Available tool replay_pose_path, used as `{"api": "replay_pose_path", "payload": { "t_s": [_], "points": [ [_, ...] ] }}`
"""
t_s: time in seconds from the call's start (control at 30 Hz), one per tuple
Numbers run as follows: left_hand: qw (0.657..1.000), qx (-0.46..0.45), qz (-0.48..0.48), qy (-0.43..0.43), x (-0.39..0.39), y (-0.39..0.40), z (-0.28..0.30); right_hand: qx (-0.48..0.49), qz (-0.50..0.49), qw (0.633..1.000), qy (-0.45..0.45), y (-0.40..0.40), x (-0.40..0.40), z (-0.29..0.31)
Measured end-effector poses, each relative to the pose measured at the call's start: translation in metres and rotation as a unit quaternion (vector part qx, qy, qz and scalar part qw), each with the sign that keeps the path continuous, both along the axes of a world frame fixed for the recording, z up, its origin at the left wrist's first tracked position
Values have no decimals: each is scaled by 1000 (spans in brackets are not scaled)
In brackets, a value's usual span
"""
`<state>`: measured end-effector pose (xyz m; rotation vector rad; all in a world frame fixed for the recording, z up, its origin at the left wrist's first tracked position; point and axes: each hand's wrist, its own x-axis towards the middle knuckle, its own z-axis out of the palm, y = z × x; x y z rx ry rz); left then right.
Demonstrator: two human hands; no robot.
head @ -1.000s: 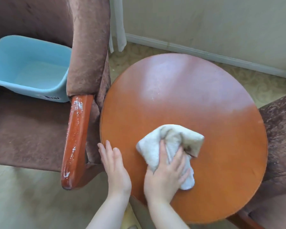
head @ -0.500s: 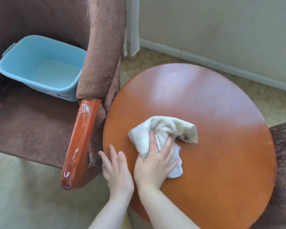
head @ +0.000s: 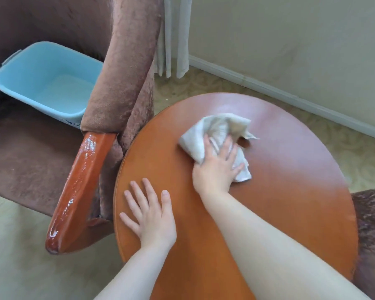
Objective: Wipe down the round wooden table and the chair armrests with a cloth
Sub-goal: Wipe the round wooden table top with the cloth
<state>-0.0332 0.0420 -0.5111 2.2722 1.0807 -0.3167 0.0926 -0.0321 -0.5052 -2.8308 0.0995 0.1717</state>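
The round wooden table (head: pixel 290 191) fills the lower right, glossy orange-brown. A crumpled off-white cloth (head: pixel 217 131) lies on its far-left part. My right hand (head: pixel 217 169) presses flat on the cloth, fingers spread over it. My left hand (head: pixel 149 215) rests palm down on the table's near-left edge, fingers apart, holding nothing. Left of the table runs a shiny, wet-looking wooden armrest (head: pixel 78 189) of a brown upholstered chair (head: pixel 30 161).
A light blue plastic basin (head: pixel 46 83) holding water sits on the chair seat. A second brown chair (head: pixel 372 230) touches the table's right side. Behind are a beige wall, a white baseboard (head: pixel 290 96), a curtain hem (head: pixel 173 40) and patterned carpet.
My right hand has pushed the cloth away from me toward the far side of the table. My left hand has slid further onto the tabletop and spread its fingers.
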Motion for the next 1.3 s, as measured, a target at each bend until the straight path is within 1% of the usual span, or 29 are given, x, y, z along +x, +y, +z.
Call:
{"api": "replay_pose_path", "payload": {
  "t_s": [0.03, 0.1, 0.17, 0.2, 0.23, 0.27, 0.33, 0.4, 0.47, 0.53, 0.6, 0.67, 0.7, 0.73, 0.77, 0.8, 0.83, 0.87, 0.9, 0.93, 0.97, 1.0, 1.07, 1.1, 1.17, 1.2, 1.23, 1.27, 1.3],
  "points": [
    [1000, -5, 13, -12, 0, 0, -1, -17, 177, 984, -29, -7, -23, -2],
    [998, -24, 35, -53, -3, 1, 0, -37, 498, 863, -71, -52, -36, -4],
    [992, -61, 43, -104, -9, 0, 5, -77, 669, 735, -75, -111, 0, 4],
    [987, -79, 51, -129, -12, -1, 8, -96, 682, 720, -84, -136, 25, 9],
    [983, -92, 61, -149, -12, -2, 11, -102, 643, 754, -86, -150, 49, 11],
    [980, -98, 68, -162, -12, -4, 14, -92, 549, 828, -70, -151, 66, 11],
    [977, -90, 79, -177, -12, -5, 16, -65, 224, 970, -69, -107, 81, 2],
    [971, -86, 100, -198, -15, -5, 16, -27, -50, 998, -9, -28, 84, 1],
    [960, -98, 119, -232, -18, -1, 17, -2, -50, 999, 20, 34, 71, 2],
    [950, -115, 134, -258, -19, 2, 19, -15, 147, 988, -36, 52, 28, -6],
    [941, -134, 144, -275, -22, 4, 19, -10, 409, 909, -87, 21, -25, -12],
    [935, -156, 161, -276, -24, 7, 19, -21, 642, 760, -97, -33, -29, -3],
    [934, -163, 161, -272, -25, 9, 20, -41, 725, 679, -103, -61, -8, 1],
    [938, -161, 154, -267, -27, 10, 20, -69, 769, 624, -120, -85, 18, 5],
    [945, -144, 141, -258, -27, 10, 20, -93, 766, 624, -125, -102, 43, 10],
    [956, -116, 124, -241, -27, 10, 18, -101, 706, 693, -104, -110, 58, 13],
    [967, -81, 105, -215, -25, 9, 15, -84, 585, 802, -86, -108, 63, 11],
    [979, -43, 88, -181, -23, 8, 13, -52, 403, 909, -88, -93, 58, 5],
    [987, -6, 75, -142, -20, 6, 11, -14, 197, 977, -85, -69, 43, 0],
    [991, 23, 70, -108, -16, 4, 9, 20, 39, 997, -63, -42, 22, -2],
    [993, 36, 73, -87, -12, 4, 8, 37, -39, 997, -53, -20, -5, -2],
    [992, 32, 82, -88, -8, 5, 9, 44, -34, 996, -65, -9, -34, -5],
    [985, -5, 120, -127, -1, 14, 11, 42, 159, 982, -96, -28, -87, -10],
    [979, -26, 138, -148, -1, 22, 13, 24, 304, 946, -107, -57, -108, -15],
    [975, -55, 134, -169, -7, 38, 16, -22, 572, 816, -78, -129, -106, -7],
    [975, -70, 120, -170, -12, 44, 18, -62, 642, 760, -72, -162, -89, 0],
    [978, -83, 102, -160, -17, 49, 20, -86, 644, 756, -77, -186, -72, 6],
    [982, -93, 83, -144, -22, 53, 22, -80, 570, 814, -76, -201, -60, 10],
    [984, -102, 71, -127, -27, 53, 23, -50, 418, 903, -82, -204, -55, 11]
  ]
}}
